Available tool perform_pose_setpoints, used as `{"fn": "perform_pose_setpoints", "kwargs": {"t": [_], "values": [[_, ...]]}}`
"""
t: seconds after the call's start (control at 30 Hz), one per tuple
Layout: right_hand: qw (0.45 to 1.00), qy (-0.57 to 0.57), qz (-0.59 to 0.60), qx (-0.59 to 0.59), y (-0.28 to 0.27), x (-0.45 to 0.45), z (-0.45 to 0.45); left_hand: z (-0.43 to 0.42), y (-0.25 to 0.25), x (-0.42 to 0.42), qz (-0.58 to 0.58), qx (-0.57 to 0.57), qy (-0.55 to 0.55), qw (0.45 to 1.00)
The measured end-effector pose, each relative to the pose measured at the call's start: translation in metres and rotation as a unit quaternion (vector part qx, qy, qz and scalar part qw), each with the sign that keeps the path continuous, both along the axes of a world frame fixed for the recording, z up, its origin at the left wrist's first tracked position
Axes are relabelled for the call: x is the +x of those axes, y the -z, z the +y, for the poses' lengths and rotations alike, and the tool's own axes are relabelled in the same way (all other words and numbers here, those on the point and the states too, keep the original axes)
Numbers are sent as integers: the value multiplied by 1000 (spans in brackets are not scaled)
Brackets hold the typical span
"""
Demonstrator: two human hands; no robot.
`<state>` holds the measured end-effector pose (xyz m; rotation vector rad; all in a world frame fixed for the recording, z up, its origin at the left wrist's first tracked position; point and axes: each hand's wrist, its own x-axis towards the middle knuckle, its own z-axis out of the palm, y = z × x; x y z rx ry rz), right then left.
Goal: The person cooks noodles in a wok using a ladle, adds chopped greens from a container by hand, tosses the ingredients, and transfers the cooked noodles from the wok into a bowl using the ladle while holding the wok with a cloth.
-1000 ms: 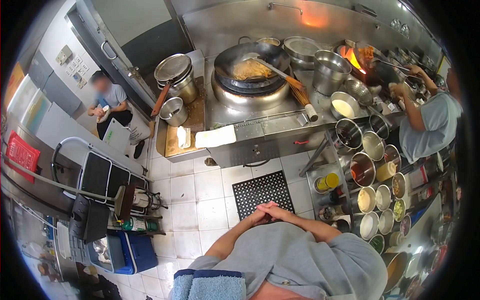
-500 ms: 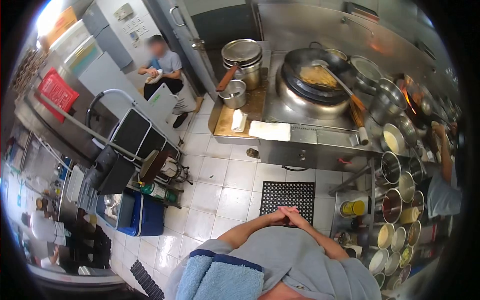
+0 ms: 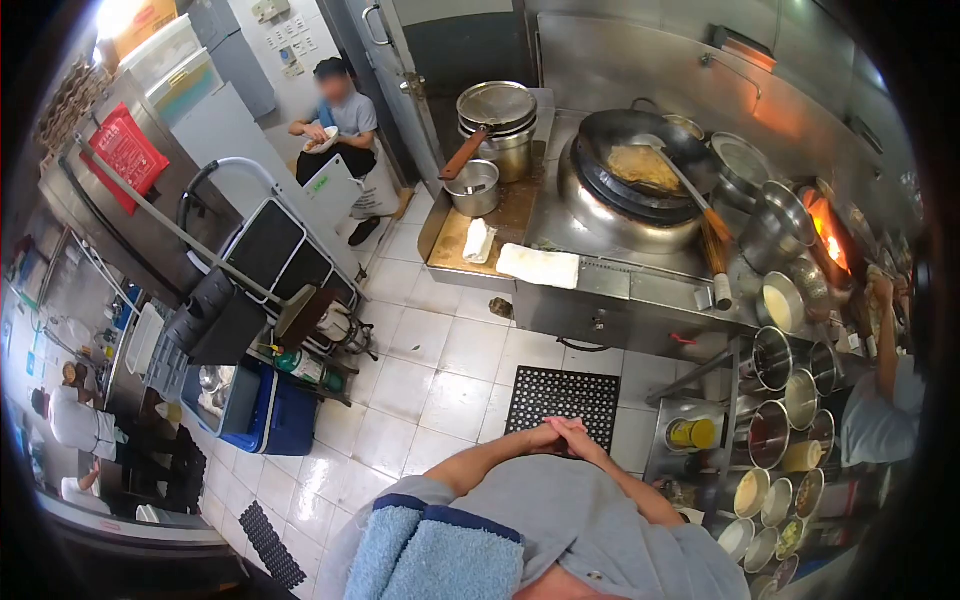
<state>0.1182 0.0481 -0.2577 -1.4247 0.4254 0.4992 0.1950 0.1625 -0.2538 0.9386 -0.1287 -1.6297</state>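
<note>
My left hand (image 3: 541,437) and my right hand (image 3: 574,431) are clasped together in front of my belly, fingers closed, with no object visible in them. Below them in view lies a black perforated mat (image 3: 590,390) on the floor. On the stove ahead sits a dark wok (image 3: 607,133) with a flat yellowish-brown food (image 3: 643,166) in it. A long-handled ladle (image 3: 682,178) rests in the wok, its handle beside a bamboo brush (image 3: 716,262). A folded white cloth (image 3: 538,265) lies along the counter's front edge. A blue towel (image 3: 465,555) hangs over my left shoulder.
Flames (image 3: 828,235) rise at a burner on the right, where a co-worker's arm (image 3: 884,320) reaches. Pots of ingredients (image 3: 768,435) stand on the right rack. A seated person (image 3: 345,125) is by the door. Stepladder (image 3: 262,250) and blue cooler (image 3: 285,415) stand left.
The view has turned left, so the stove now appears further right. People at the far left have come into view. My hands have stayed clasped.
</note>
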Motion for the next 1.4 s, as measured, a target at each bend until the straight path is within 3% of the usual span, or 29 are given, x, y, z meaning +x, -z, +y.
{"fn": "perform_pose_setpoints", "kwargs": {"t": [0.13, 0.23, 0.4, 0.53, 0.73, 0.77, 0.83, 0.87, 0.9, 0.97, 1.07, 1.13, 1.23, 1.33, 1.37, 1.4], "values": [[1000, -4, 2, -6, 14, -14, -26, -22, -4, -9, -14, 3, 10, 1000], [999, 26, 12, -44, -32, -33, -43, -43, -5, -20, -22, 9, 36, 999], [996, 85, 11, -37, -50, -66, -76, -86, -7, -43, -46, 16, 104, 993], [993, 78, -29, -78, -12, -93, -99, -122, -14, -66, -76, 9, 165, 983], [975, 179, -47, -122, -39, -111, -116, -164, -12, -70, -31, 46, 217, 975], [971, 196, -62, -125, -40, -111, -119, -166, -23, -69, -111, 40, 224, 968], [956, 225, -70, -176, -74, -114, -124, -173, -68, -67, -261, 9, 256, 931], [937, 245, -62, -242, -67, -117, -126, -181, -39, -51, -295, 0, 275, 915], [913, 267, -42, -307, -64, -126, -129, -190, -44, -45, -343, 39, 276, 897], [872, 353, -124, -315, -81, -138, -132, -199, -30, -16, -426, -51, 243, 870], [820, 428, -228, -305, -160, -156, -116, -186, -128, -12, -532, -254, 178, 788], [785, 472, -301, -265, -190, -153, -109, -185, -189, -16, -629, -373, 155, 664], [664, 626, -407, -23, -194, -141, -107, -182, -238, -20, -639, -543, 107, 534], [499, 729, -454, 117, -219, -126, -89, -176, -245, -47, -544, -675, 51, 496], [529, 714, -449, 95, -226, -119, -77, -176, -244, -57, -502, -715, 25, 486], [560, 698, -440, 77, -234, -112, -62, -177, -246, -68, -505, -728, 86, 455]]}}
